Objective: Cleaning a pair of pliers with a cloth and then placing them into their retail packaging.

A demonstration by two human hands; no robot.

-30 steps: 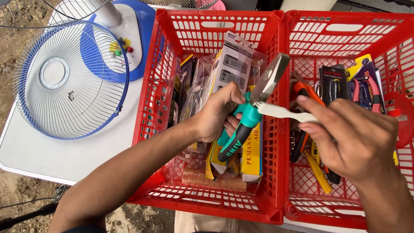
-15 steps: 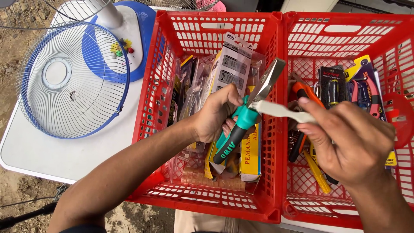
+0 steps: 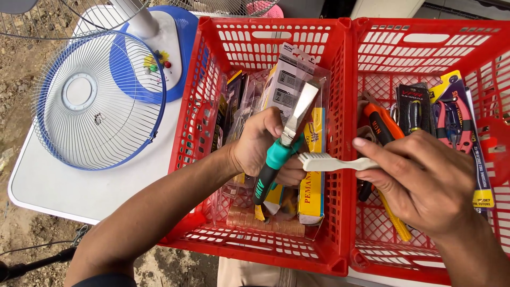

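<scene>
My left hand (image 3: 264, 143) grips a scraper (image 3: 286, 139) by its teal and black handle; the flat metal blade points up and to the right, over the left red basket (image 3: 210, 64). My right hand (image 3: 425, 180) holds a white toothbrush (image 3: 332, 162) by its handle, the bristle end touching the scraper's handle just below the blade. Both hands hover above the seam between the two red baskets. Packaged tools lie under them in the left basket.
The right red basket (image 3: 425, 48) holds packaged pliers, a file and an orange-handled tool (image 3: 385, 125). On the white table (image 3: 69, 186) at left lie a blue fan grille (image 3: 95, 101) and a fan base (image 3: 159, 48). Bare dirt ground lies beyond the table.
The scraper's blade has tilted a little more upright and the toothbrush head has slid along the scraper near the blade's root. Both hands stay in the same place over the baskets.
</scene>
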